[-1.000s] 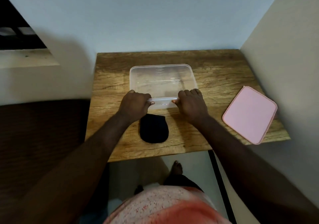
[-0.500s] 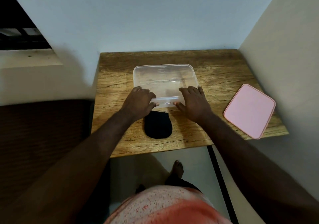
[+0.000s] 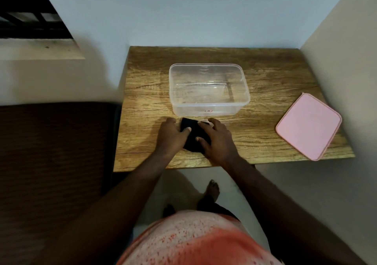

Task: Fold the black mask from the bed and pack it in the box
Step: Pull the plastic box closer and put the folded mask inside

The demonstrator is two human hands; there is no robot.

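Head view. The black mask (image 3: pixel 192 131) lies flat on the wooden table (image 3: pixel 146 101), just in front of the near wall of the clear box (image 3: pixel 204 110) and apart from it. It looks like a compact dark patch, so we judge the fold done or nearly done; the hands hide part of it.

The left hand (image 3: pixel 171 136) rests on the mask's left edge, thumb laid on the cloth. The right hand (image 3: pixel 218 140) covers its right side, fingers spread and pressing down. We see neither hand curled round the cloth.

The box holds nothing. What is left: lift the mask, place it inside, perhaps fit the pink lid (image 3: pixel 309 126), which lies well apart at the table's right.

The table fills a corner between pale walls. A dark brown ribbed surface (image 3: pixel 51 152), possibly the bed, adjoins it on the left.
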